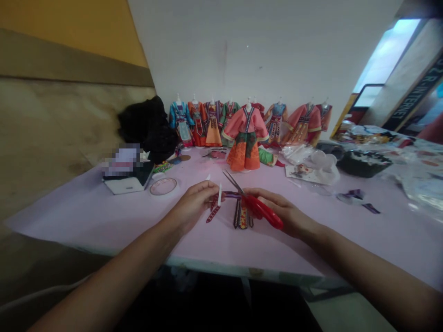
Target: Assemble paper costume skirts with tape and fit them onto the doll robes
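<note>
My left hand [194, 203] is closed in a pinch on a patterned red ribbon [213, 213], whose free end hangs below the fingers. A white strip [219, 195] stands up beside those fingertips. Red-handled scissors [261, 210] are in my right hand [277, 210], their blades pointing up and to the left, slightly apart. Between the hands stretches a purple band [231, 194]. Beneath it hang several trimmed panels, among them a yellow and red floral panel [244, 217]. My right fingers are partly hidden behind the scissor handles.
A doll outfit [246, 131] in pink and orange stands ahead, before a row of similar dressed forms by the wall. On the left are a tape roll [163, 186] and a box [126, 185]. On the right lie plastic packaging [323, 166], a dark basket [365, 163] and ribbon scraps [356, 194].
</note>
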